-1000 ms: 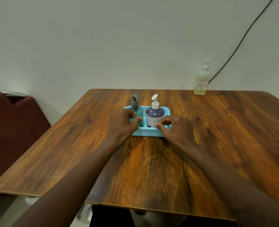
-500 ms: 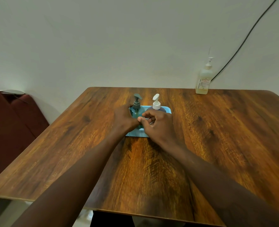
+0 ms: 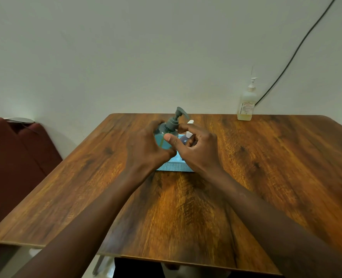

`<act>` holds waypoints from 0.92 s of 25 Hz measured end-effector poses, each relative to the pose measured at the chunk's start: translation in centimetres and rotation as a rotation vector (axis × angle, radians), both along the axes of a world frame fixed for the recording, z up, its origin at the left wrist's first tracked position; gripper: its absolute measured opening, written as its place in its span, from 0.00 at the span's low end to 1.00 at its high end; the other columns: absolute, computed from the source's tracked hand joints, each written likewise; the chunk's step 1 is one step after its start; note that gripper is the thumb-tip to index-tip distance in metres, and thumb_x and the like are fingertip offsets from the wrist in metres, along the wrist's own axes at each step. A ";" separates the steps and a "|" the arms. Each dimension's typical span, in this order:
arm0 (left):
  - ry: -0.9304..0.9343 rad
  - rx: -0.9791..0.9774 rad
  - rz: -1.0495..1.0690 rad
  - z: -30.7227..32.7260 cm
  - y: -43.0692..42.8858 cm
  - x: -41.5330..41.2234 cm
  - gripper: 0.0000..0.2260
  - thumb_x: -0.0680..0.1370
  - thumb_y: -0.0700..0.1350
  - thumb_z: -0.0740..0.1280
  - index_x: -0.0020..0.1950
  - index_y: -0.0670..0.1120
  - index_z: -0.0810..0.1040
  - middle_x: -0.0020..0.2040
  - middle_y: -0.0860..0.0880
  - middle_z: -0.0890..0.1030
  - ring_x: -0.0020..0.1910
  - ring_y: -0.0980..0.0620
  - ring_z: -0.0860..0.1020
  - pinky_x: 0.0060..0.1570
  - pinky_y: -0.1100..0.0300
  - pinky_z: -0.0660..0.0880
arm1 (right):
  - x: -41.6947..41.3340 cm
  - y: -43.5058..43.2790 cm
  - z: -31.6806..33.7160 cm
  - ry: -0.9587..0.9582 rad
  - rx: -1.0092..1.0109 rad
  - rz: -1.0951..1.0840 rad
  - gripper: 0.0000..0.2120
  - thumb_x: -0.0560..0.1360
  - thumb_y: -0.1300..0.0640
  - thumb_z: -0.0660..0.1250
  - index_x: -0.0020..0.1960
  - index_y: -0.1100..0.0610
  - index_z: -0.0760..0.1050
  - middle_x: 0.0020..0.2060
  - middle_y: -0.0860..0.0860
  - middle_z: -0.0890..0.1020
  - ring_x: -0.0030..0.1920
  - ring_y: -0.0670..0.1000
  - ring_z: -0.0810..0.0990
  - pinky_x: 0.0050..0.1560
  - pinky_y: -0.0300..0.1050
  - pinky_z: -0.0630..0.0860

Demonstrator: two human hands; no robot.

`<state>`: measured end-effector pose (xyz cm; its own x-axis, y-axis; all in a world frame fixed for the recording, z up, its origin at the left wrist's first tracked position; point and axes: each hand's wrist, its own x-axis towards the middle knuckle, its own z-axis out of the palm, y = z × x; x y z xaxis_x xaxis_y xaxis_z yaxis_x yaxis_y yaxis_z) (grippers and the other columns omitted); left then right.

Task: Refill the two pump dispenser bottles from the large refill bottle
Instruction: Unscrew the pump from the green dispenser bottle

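Note:
My left hand (image 3: 145, 146) grips the teal pump bottle (image 3: 163, 140), lifted above the light blue tray (image 3: 171, 167) and tilted so its grey pump head leans right. My right hand (image 3: 196, 151) is at the bottle's grey collar, thumb on the front of the bottle and index finger curled behind the collar. The purple bottle with a white pump (image 3: 186, 138) stands in the tray, mostly hidden behind my right hand. The large refill bottle (image 3: 246, 104), clear with yellowish liquid and a white pump, stands at the table's far right against the wall.
The wooden table (image 3: 186, 207) stretches toward me. A dark red seat (image 3: 11, 157) stands to the left of the table. A black cable (image 3: 298, 49) runs up the wall behind the refill bottle.
The teal bottle has risen out of the tray in my left hand and tilted. My right hand has shifted from the tray front to the bottle's collar.

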<state>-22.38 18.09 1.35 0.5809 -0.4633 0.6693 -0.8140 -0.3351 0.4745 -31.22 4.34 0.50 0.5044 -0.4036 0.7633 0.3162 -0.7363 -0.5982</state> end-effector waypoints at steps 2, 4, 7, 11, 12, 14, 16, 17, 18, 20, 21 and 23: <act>-0.048 0.044 0.047 0.3 0.2 -1.4 0.31 0.62 0.58 0.76 0.64 0.55 0.78 0.48 0.56 0.81 0.40 0.56 0.79 0.36 0.62 0.77 | -0.8 0.1 0.9 -0.041 0.096 0.014 0.15 0.72 0.44 0.78 0.50 0.53 0.86 0.34 0.36 0.81 0.27 0.43 0.75 0.28 0.32 0.68; -0.073 0.088 0.055 0.1 -0.1 -2.8 0.33 0.61 0.61 0.75 0.64 0.56 0.78 0.46 0.56 0.80 0.38 0.56 0.78 0.34 0.63 0.76 | -1.4 -0.1 1.4 -0.018 0.191 0.018 0.14 0.71 0.41 0.78 0.44 0.52 0.85 0.32 0.41 0.83 0.28 0.43 0.79 0.29 0.37 0.72; 0.081 0.111 0.034 -0.1 -0.8 -3.9 0.35 0.60 0.66 0.77 0.64 0.55 0.79 0.47 0.58 0.81 0.41 0.59 0.79 0.38 0.61 0.79 | -2.6 -0.6 1.9 0.063 0.222 -0.042 0.17 0.67 0.37 0.79 0.40 0.52 0.85 0.29 0.44 0.83 0.29 0.46 0.81 0.29 0.46 0.79; 0.374 0.038 -0.113 -0.8 -1.7 -5.1 0.36 0.55 0.65 0.82 0.61 0.58 0.80 0.50 0.60 0.84 0.47 0.64 0.82 0.43 0.65 0.81 | -4.6 -2.1 2.1 0.135 0.174 -0.096 0.15 0.67 0.42 0.81 0.41 0.52 0.86 0.33 0.43 0.85 0.34 0.42 0.84 0.34 0.39 0.81; 0.435 0.039 -0.163 -1.0 -1.7 -5.2 0.36 0.55 0.63 0.83 0.61 0.58 0.80 0.50 0.61 0.84 0.47 0.66 0.83 0.44 0.68 0.81 | -5.0 -2.6 2.2 0.182 0.186 -0.058 0.14 0.68 0.44 0.81 0.44 0.54 0.87 0.35 0.45 0.86 0.36 0.42 0.85 0.37 0.41 0.83; 0.561 0.071 -0.265 -1.0 -1.6 -5.3 0.36 0.56 0.61 0.83 0.62 0.56 0.81 0.53 0.61 0.84 0.52 0.64 0.83 0.49 0.66 0.81 | -5.8 -3.6 2.2 0.267 0.232 0.111 0.12 0.72 0.51 0.79 0.52 0.57 0.87 0.44 0.49 0.88 0.44 0.45 0.87 0.44 0.45 0.85; 0.632 0.113 -0.311 -1.1 -1.7 -5.4 0.34 0.60 0.58 0.84 0.63 0.54 0.82 0.57 0.58 0.85 0.56 0.59 0.83 0.57 0.58 0.82 | -6.7 -4.6 1.9 0.321 0.351 0.359 0.15 0.76 0.58 0.75 0.62 0.59 0.83 0.53 0.52 0.87 0.54 0.48 0.87 0.52 0.46 0.84; 0.613 0.128 -0.300 -1.2 -1.8 -5.6 0.32 0.61 0.57 0.84 0.64 0.54 0.82 0.56 0.58 0.85 0.55 0.60 0.83 0.57 0.60 0.82 | -7.0 -4.9 1.7 0.360 0.403 0.437 0.18 0.77 0.60 0.74 0.66 0.57 0.80 0.57 0.52 0.86 0.58 0.49 0.85 0.56 0.48 0.83; 0.566 0.131 -0.271 -1.5 -2.0 -5.8 0.31 0.62 0.58 0.84 0.63 0.54 0.82 0.54 0.60 0.85 0.52 0.64 0.83 0.54 0.65 0.81 | -7.2 -5.0 1.6 0.403 0.410 0.437 0.21 0.76 0.57 0.75 0.68 0.53 0.77 0.59 0.51 0.85 0.60 0.47 0.84 0.58 0.48 0.82; 0.453 0.114 -0.185 -1.9 -2.3 -6.5 0.30 0.63 0.61 0.83 0.61 0.54 0.82 0.48 0.65 0.81 0.45 0.70 0.80 0.43 0.75 0.77 | -7.2 -4.7 1.1 0.446 0.335 0.226 0.20 0.71 0.44 0.79 0.60 0.46 0.79 0.51 0.45 0.86 0.50 0.40 0.84 0.54 0.46 0.84; 0.403 0.104 -0.147 -2.0 -2.5 -6.9 0.32 0.62 0.63 0.82 0.62 0.53 0.82 0.46 0.65 0.79 0.42 0.70 0.79 0.39 0.76 0.74 | -7.1 -4.5 0.9 0.427 0.324 0.111 0.21 0.66 0.39 0.80 0.53 0.48 0.80 0.44 0.44 0.85 0.41 0.40 0.82 0.47 0.44 0.84; 0.321 0.089 -0.103 -2.2 -2.7 -7.2 0.34 0.61 0.65 0.82 0.62 0.52 0.83 0.45 0.63 0.79 0.41 0.69 0.78 0.39 0.76 0.71 | -7.0 -4.4 0.7 0.375 0.357 0.025 0.22 0.63 0.37 0.80 0.45 0.52 0.81 0.37 0.47 0.84 0.35 0.45 0.81 0.39 0.42 0.82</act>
